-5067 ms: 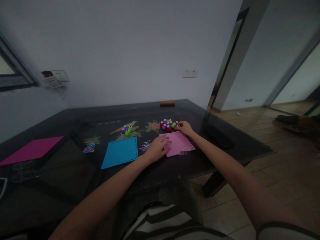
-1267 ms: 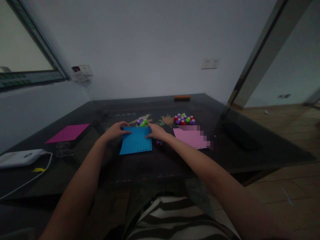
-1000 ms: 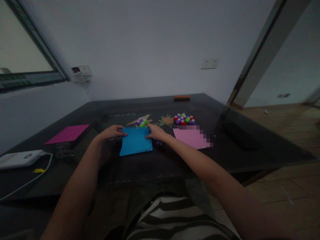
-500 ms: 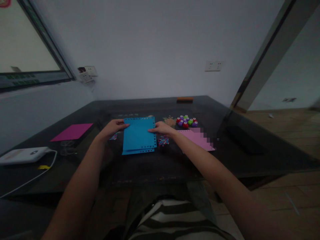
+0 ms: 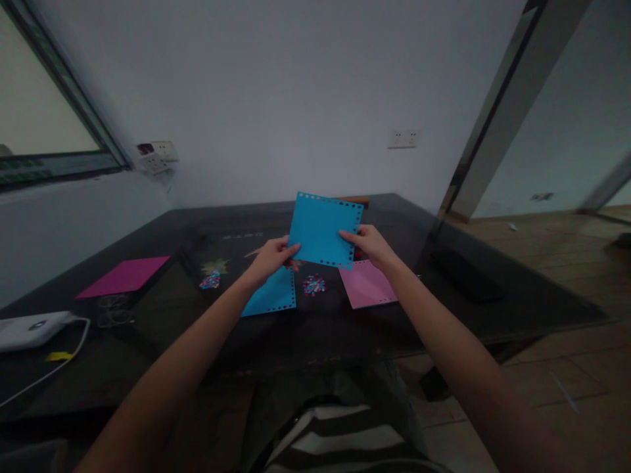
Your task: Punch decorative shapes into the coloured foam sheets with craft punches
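A blue sheet (image 5: 323,230) with punched holes along its edges is held up, tilted, above the table. My left hand (image 5: 276,256) pinches its lower left corner, and my right hand (image 5: 367,243) grips its right edge, thumb on the face. Below my left hand, a second blue sheet (image 5: 273,293) lies on the dark table. Small pink, white and blue pieces (image 5: 314,284) form a pile just right of that sheet. A light pink sheet (image 5: 367,286) with holes lies partly under my right forearm.
On the left are a magenta sheet (image 5: 125,276), a coiled clear cord (image 5: 114,311), a white device (image 5: 37,328) with a cable, and another pile of small pieces (image 5: 210,280). A black object (image 5: 463,274) lies at the right.
The upper blue sheet has been lifted off the lower one and moved up and to the right in both hands, now tilted. The lower blue sheet lies uncovered in part. The view has shifted slightly.
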`<control>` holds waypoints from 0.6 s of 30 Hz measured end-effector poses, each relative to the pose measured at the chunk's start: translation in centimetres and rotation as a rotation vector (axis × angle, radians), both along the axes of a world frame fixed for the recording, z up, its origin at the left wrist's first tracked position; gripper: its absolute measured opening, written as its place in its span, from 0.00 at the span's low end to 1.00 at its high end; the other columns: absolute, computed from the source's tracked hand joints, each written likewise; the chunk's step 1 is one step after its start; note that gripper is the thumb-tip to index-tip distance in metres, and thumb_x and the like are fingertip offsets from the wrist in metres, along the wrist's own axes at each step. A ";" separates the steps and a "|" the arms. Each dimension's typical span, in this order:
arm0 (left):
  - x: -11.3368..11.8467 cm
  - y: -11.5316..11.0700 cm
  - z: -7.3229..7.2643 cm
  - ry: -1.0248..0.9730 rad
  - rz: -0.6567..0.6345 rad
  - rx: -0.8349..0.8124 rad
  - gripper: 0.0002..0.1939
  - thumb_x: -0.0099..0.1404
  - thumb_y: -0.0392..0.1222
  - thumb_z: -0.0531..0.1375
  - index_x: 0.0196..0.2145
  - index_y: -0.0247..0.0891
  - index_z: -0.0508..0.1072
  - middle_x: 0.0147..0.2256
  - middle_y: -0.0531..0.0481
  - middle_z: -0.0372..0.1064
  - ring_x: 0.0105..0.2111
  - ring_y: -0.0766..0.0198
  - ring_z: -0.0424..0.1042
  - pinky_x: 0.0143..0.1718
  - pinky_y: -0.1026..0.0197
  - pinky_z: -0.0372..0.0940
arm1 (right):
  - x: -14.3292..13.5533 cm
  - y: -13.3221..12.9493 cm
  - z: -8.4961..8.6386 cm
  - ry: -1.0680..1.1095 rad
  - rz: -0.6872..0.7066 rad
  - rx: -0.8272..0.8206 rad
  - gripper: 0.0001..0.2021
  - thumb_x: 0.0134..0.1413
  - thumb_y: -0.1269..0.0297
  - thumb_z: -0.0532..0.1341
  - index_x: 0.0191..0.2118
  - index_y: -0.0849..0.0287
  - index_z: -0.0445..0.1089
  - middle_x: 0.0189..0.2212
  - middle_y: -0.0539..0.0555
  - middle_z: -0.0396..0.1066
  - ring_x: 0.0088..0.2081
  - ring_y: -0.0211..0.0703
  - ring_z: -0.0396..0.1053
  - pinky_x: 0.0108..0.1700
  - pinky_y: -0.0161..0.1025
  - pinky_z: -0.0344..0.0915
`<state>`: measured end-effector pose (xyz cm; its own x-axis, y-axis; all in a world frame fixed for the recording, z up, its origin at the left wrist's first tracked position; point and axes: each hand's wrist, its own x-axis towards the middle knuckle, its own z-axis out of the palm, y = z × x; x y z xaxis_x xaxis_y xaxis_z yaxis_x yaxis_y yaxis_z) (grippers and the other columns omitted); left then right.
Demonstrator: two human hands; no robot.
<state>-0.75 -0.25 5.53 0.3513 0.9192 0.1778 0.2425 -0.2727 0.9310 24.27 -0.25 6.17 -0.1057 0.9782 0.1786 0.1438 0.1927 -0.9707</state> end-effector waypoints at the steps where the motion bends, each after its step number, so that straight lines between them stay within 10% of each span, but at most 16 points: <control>1: 1.0 0.3 -0.7 -0.059 0.034 0.009 0.12 0.59 0.48 0.60 0.30 0.35 0.69 0.23 0.52 0.68 0.18 0.70 0.66 0.23 0.66 0.60 | 0.5 -0.1 -0.3 0.032 0.008 -0.028 0.19 0.41 0.49 0.65 0.30 0.61 0.69 0.23 0.52 0.69 0.23 0.36 0.63 0.24 0.34 0.59; 8: 3.7 1.2 -5.5 -0.121 0.098 0.023 0.15 0.59 0.51 0.58 0.26 0.36 0.66 0.19 0.54 0.66 0.17 0.69 0.64 0.20 0.67 0.56 | 2.7 1.0 -3.0 -0.076 0.146 -0.120 0.16 0.37 0.53 0.69 0.26 0.61 0.71 0.23 0.52 0.71 0.22 0.34 0.63 0.23 0.33 0.60; 18: 2.8 0.7 -5.2 -0.042 0.051 0.079 0.15 0.61 0.52 0.56 0.28 0.36 0.68 0.19 0.53 0.68 0.20 0.66 0.66 0.26 0.63 0.61 | 1.9 1.2 -4.0 -0.053 0.136 -0.139 0.15 0.35 0.62 0.71 0.34 0.58 0.73 0.29 0.54 0.75 0.30 0.42 0.71 0.32 0.37 0.69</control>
